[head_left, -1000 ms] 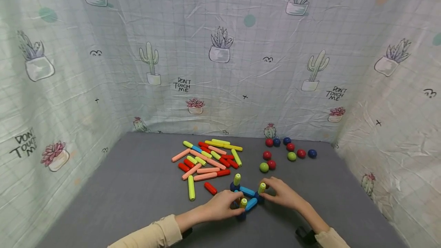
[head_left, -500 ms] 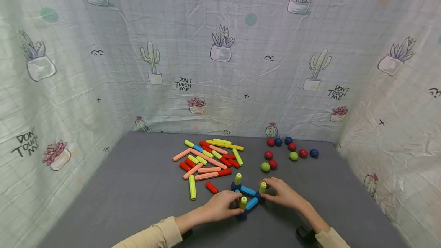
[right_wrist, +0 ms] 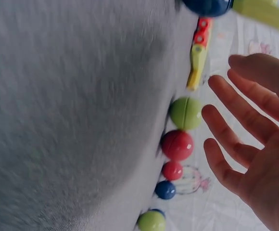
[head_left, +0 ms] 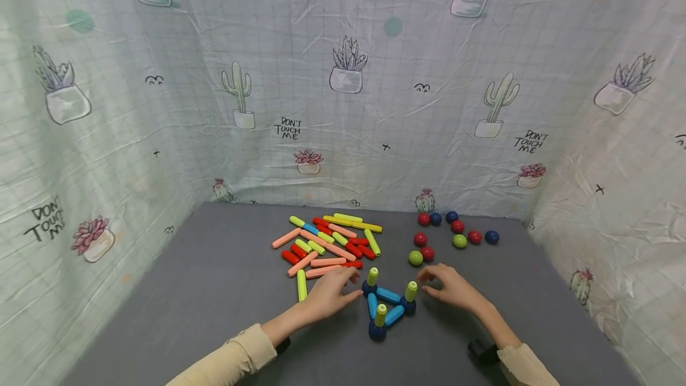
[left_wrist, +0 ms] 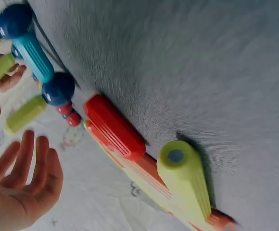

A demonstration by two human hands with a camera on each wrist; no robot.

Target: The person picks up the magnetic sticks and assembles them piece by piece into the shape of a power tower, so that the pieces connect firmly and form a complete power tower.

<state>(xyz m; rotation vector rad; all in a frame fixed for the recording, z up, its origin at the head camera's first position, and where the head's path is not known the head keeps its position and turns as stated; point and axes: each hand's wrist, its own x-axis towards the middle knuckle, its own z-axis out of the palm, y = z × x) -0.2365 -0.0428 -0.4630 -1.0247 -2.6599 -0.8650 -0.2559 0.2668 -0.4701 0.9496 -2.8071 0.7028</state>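
On the grey table stands a triangle frame: blue rods join dark blue balls, and a yellow-green rod rises upright from each of the three balls. To its left my left hand is apart from it, fingers loosely bent with nothing held; the left wrist view shows the same hand with fingers spread. My right hand hovers just right of the frame, holding nothing. Relaxed fingers show in the right wrist view, beside a corner ball of the frame.
Behind the left hand lies a pile of loose rods, among them a salmon rod, a red rod and a yellow-green rod. Loose balls, including a green ball, lie at the back right. A patterned curtain encloses the table.
Both hands have let go of the upright yellow-green rods. The left hand has drawn back to the left, the right hand slightly right and away. The frame stays standing.
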